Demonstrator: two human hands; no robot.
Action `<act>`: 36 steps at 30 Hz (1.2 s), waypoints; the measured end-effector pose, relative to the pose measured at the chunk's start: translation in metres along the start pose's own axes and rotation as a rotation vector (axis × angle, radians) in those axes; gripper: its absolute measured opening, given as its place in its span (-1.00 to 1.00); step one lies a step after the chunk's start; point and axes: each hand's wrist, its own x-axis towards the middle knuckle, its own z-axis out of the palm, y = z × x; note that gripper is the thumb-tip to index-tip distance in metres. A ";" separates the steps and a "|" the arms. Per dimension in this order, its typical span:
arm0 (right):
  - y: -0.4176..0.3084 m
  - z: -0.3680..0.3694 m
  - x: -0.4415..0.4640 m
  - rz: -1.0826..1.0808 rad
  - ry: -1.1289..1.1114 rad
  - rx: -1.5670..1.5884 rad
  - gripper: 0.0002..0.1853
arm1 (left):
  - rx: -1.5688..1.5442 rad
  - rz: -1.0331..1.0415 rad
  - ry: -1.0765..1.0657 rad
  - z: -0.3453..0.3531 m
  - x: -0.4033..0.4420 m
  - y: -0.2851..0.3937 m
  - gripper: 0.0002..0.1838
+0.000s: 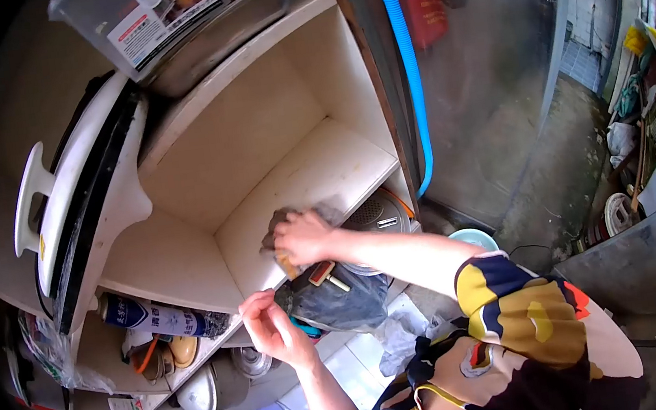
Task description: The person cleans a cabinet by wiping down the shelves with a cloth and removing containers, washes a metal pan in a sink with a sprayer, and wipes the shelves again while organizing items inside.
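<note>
Inside the cream shelf compartment (276, 183), my right hand (305, 236) presses a dark grey-brown cloth (328, 207) onto the bottom board, near its front edge. That hand is slightly blurred, its fingers closed on the cloth. My left hand (275, 330) is raised by the shelf's front edge, lower and to the left. Its fingers are curled together at the tips; whatever they hold, if anything, is too small to make out. Just below the right hand, a small brush with a pale handle (337, 282) lies on a dark plastic bag (348, 305).
A clear plastic box (142, 23) stands on the upper shelf. A white rounded appliance (80, 186) leans at the left. A spray can (153, 315) and pots (199, 393) fill the lower shelves. A blue hose (401, 56) hangs right; a light-blue basin (473, 239) is on the floor.
</note>
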 end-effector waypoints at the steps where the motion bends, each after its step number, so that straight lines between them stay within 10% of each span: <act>1: 0.016 -0.008 0.001 0.095 -0.034 -0.055 -0.68 | 0.036 0.000 -0.004 -0.002 -0.003 -0.002 -0.88; 6: 0.113 -0.080 -0.014 0.576 -0.106 -0.306 -0.56 | 0.064 -0.075 0.028 -0.019 -0.019 -0.009 -0.88; 22: 0.051 -0.069 -0.093 0.359 0.086 -0.328 -0.67 | 0.052 -0.443 -0.243 -0.053 -0.085 -0.095 -0.94; 26: 0.048 -0.077 -0.068 0.467 -0.073 0.268 -0.57 | 0.011 -0.541 -0.412 -0.052 -0.103 -0.109 -0.93; 36: 0.064 -0.025 -0.009 0.248 0.334 -0.227 -0.45 | -0.040 -0.614 -0.459 -0.068 -0.108 -0.121 -0.93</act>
